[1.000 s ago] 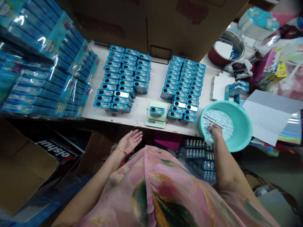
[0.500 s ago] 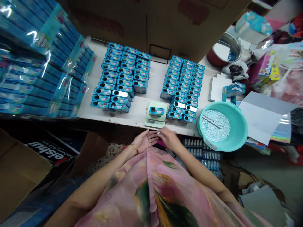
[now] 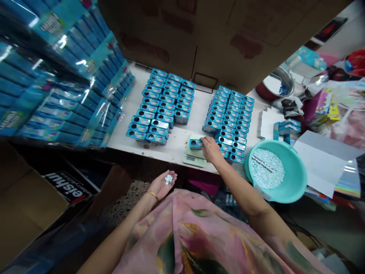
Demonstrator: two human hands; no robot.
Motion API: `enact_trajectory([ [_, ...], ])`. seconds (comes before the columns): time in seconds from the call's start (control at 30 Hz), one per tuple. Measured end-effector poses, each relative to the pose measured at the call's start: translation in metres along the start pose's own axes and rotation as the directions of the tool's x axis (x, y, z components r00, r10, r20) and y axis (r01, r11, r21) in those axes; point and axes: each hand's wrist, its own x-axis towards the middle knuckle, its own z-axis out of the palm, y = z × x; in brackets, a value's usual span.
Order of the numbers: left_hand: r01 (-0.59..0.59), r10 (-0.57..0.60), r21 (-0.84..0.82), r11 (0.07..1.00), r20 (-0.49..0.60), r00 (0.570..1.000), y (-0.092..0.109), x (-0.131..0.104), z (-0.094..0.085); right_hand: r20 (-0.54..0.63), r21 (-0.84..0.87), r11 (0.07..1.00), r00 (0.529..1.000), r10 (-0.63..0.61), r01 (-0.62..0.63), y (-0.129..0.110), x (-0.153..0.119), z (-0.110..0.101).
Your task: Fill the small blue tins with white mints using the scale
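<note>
White pellets (image 3: pixel 168 179) lie in the cupped palm of my left hand (image 3: pixel 163 184), which is turned up in front of the table's edge. My right hand (image 3: pixel 211 149) has its fingers closed on the right end of a small blue box (image 3: pixel 195 143) at the pale green scale (image 3: pixel 195 160). Rows of similar blue boxes (image 3: pixel 159 102) stand left of the scale, and another group (image 3: pixel 229 115) stands just beyond and right of my right hand. A turquoise basin (image 3: pixel 295 182) to the right holds many white pellets and a dark strip.
Wrapped stacks of blue boxes (image 3: pixel 82 87) rise at the left. A big cardboard box (image 3: pixel 216 42) stands behind the white table (image 3: pixel 171 146). A metal pot (image 3: pixel 288 85), white cartons (image 3: pixel 266 123) and paper sheets (image 3: pixel 316 161) are at the right. An open carton (image 3: pixel 25 198) sits lower left.
My right hand has moved away from my left and taken hold of the blue box on the scale. White pellets now show in my left palm. The view has shifted.
</note>
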Motion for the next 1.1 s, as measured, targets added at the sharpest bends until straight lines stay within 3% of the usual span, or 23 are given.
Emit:
enact_trajectory([
  [0.2,-0.123,0.113,-0.076,0.99,-0.126,0.986,0.02,-0.015,-0.026,-0.06,0.062,0.997,0.997,0.039,-0.036,-0.041,0.084,0.01],
  [0.3,-0.144,0.129,-0.092,0.985,-0.151,0.98,0.025,-0.019,-0.032,-0.08,0.107,0.99,0.992,0.1,-0.091,-0.047,0.105,0.022],
  [0.43,-0.14,0.124,-0.081,0.987,-0.171,0.977,0.027,-0.018,-0.04,-0.216,0.113,0.99,0.97,0.112,-0.089,-0.012,0.086,0.027],
  [0.5,-0.13,0.117,-0.064,0.989,-0.185,0.976,0.026,-0.017,-0.042,-0.28,0.062,0.981,0.94,0.194,-0.184,0.016,0.071,0.024],
  [0.6,-0.112,0.102,-0.044,0.993,-0.19,0.976,0.023,-0.015,-0.039,-0.275,-0.053,0.955,0.923,0.268,-0.293,0.049,0.063,0.02],
  [0.67,-0.111,0.102,-0.047,0.993,-0.176,0.979,0.021,-0.016,-0.034,-0.236,-0.106,0.961,0.945,0.225,-0.255,0.06,0.063,0.018],
  [0.8,-0.122,0.111,-0.072,0.99,-0.133,0.985,0.018,-0.02,-0.026,-0.202,-0.152,0.98,0.975,0.096,-0.128,0.054,0.049,0.009],
  [0.97,-0.095,0.086,-0.09,0.991,-0.101,0.991,0.011,-0.018,-0.016,-0.137,-0.194,0.979,0.986,-0.093,0.065,0.016,0.003,-0.006],
  [1.1,-0.063,0.063,-0.068,0.996,0.006,0.998,0.008,-0.015,-0.001,-0.027,-0.165,0.977,0.989,-0.145,0.139,-0.011,-0.015,0.001],
])
